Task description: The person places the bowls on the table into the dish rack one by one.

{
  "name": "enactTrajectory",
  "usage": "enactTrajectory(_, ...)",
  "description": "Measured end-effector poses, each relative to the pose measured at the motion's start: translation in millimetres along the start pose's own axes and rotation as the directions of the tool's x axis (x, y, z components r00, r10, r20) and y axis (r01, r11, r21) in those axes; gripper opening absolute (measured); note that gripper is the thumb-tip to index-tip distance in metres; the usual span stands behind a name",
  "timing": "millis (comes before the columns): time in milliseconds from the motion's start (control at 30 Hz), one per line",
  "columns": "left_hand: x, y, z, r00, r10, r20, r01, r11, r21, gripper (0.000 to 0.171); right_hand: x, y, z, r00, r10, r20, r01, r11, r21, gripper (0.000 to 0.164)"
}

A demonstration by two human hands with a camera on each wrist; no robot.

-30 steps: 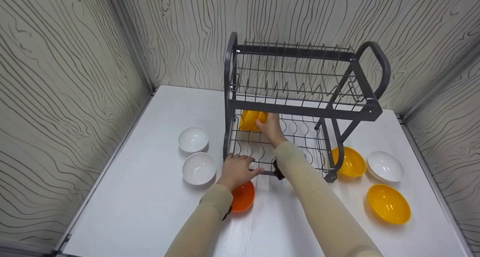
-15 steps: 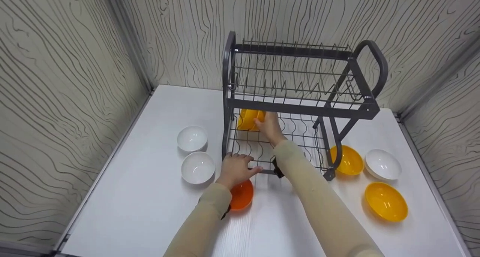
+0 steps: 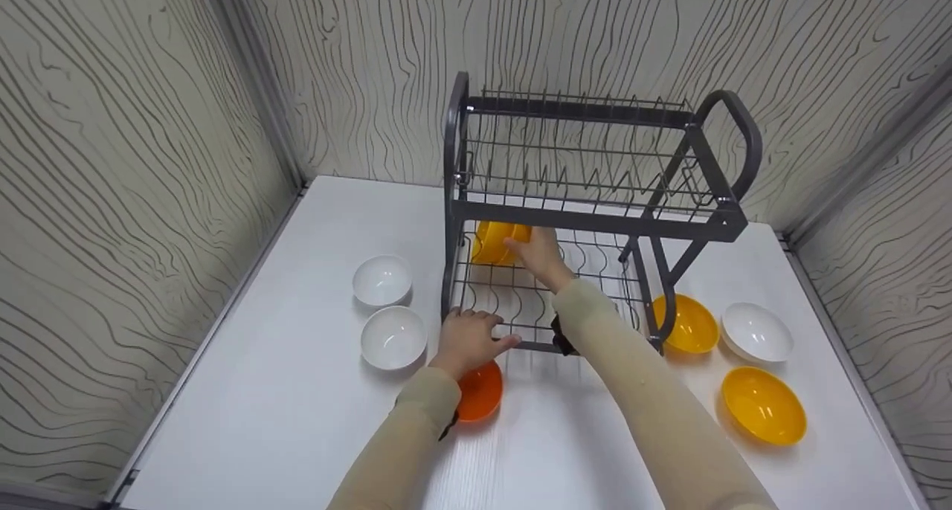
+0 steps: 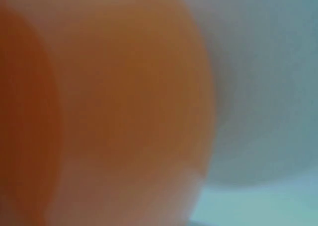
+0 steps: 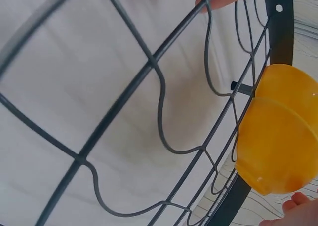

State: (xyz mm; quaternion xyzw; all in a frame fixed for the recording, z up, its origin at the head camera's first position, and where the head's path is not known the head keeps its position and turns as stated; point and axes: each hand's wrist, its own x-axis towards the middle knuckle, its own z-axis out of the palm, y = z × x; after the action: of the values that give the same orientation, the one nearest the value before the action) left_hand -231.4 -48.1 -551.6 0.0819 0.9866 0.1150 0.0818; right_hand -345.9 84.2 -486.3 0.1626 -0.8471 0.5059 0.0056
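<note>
Inside the lower tier of a dark two-tier dish rack (image 3: 595, 216), my right hand (image 3: 541, 256) holds a yellow bowl (image 3: 518, 235), thumb on its near side and other fingers mostly hidden. Another yellow bowl (image 3: 487, 244) stands against it on the left. The right wrist view has both bowls tilted on their sides on the wires, the nearer bowl (image 5: 278, 141) overlapping the farther bowl (image 5: 285, 82). My left hand (image 3: 470, 340) rests on the rack's front left corner, thumb along the front rail. Beneath that wrist sits an orange bowl (image 3: 480, 392), a close blur of orange (image 4: 139, 107) in the left wrist view.
Two white bowls, one behind (image 3: 382, 280) and one in front (image 3: 394, 338), stand left of the rack. To the right are a yellow bowl (image 3: 688, 324) by the rack leg, a white bowl (image 3: 757, 333) and a nearer yellow bowl (image 3: 764, 406). Patterned walls (image 3: 372, 71) enclose the white table (image 3: 282, 391).
The right forearm has shifted slightly to the right, while its hand stays on the yellow bowl. My left hand keeps its place on the rack. The head view has moved a little.
</note>
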Motion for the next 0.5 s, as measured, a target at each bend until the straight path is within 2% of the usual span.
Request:
enactTrajectory(133, -0.3, 0.3, 0.2, 1.0, -0.008, 0.004, 0.008, 1.0, -0.003, 0.068, -6, 1, -5, 0.999, 0.043, -0.01, -0.043, 0.997, -0.066, 0.072)
enactTrajectory(233, -0.6, 0.2, -0.8, 1.0, -0.007, 0.004, 0.007, 1.0, 0.003, 0.068, -11, 3, -10, 0.999, 0.034, -0.023, -0.036, 0.995, -0.098, 0.078)
enactTrajectory(300, -0.9, 0.3, -1.6, 1.0, -0.001, 0.003, 0.001, 1.0, 0.006, 0.068, -16, 5, -13, 0.999, 0.033, -0.018, -0.035, 0.992, -0.12, 0.076)
enactTrajectory(500, -0.7, 0.2, -2.9, 1.0, 0.012, 0.005, -0.012, 1.0, 0.018, 0.068, -40, 18, -27, 0.986, 0.159, 0.051, -0.148, 0.974, -0.171, 0.068)
